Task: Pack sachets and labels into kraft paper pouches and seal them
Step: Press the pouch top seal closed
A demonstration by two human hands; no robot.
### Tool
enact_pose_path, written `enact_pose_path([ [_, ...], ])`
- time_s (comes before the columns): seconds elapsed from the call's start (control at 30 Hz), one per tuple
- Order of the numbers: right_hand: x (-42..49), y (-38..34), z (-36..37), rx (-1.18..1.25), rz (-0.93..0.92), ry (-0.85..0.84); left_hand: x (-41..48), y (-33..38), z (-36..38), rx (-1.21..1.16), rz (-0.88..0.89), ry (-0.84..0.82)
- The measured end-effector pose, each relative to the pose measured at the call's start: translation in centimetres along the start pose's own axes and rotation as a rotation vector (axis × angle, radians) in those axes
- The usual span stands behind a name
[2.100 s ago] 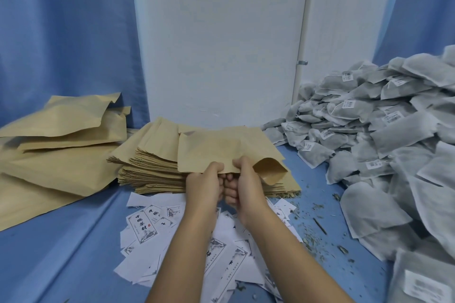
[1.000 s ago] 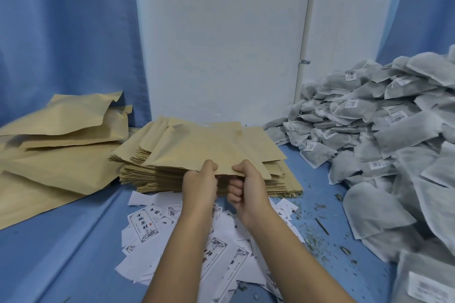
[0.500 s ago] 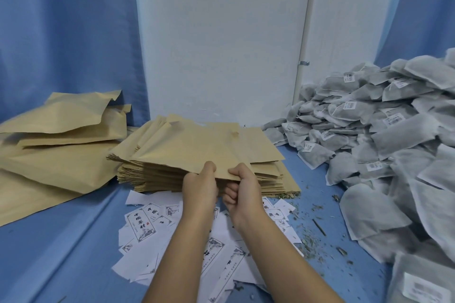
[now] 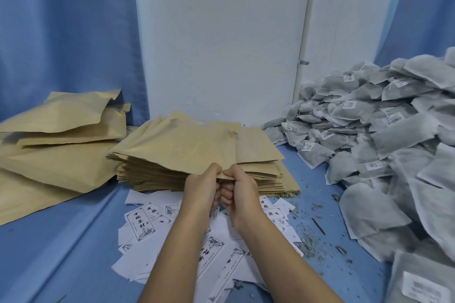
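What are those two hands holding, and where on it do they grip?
The left hand and the right hand, side by side, both pinch the near edge of the top kraft pouch on the stack.

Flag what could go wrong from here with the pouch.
The left hand and right hand both pinch the near edge of the top tan kraft paper pouch; they may lift two pouches from the tan paper stack or tear its mouth. Loose dried herb crumbs beside the white printed labels could get swept inside.

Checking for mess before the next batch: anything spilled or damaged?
Dried herb crumbs and a twig lie scattered on the blue tabletop between the printed labels and the sachet pile. The top kraft pouch has a crumpled far corner.
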State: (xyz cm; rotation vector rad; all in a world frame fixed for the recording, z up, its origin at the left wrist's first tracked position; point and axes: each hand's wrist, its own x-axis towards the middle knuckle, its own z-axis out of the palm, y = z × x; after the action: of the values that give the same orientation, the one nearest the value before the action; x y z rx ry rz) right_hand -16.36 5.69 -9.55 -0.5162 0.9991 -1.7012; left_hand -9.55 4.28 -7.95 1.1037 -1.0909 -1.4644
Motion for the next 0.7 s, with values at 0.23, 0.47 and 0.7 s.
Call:
enact_pose_path([
  [0.23, 0.0, 0.2, 0.0, -0.043, -0.004, -0.003, 0.0, -0.3, 0.1, -0.013, 0.037, 0.034],
  [0.47, -0.6, -0.6, 0.1, -0.232, -0.02, 0.001, 0.1, -0.6, 0.3, 0.001, 0.071, 0.055],
  [0.7, -0.2, -0.6, 0.0, -0.064, -0.01, 0.036, 0.4, -0.2, -0.2, -0.077, 0.11, 0.15],
])
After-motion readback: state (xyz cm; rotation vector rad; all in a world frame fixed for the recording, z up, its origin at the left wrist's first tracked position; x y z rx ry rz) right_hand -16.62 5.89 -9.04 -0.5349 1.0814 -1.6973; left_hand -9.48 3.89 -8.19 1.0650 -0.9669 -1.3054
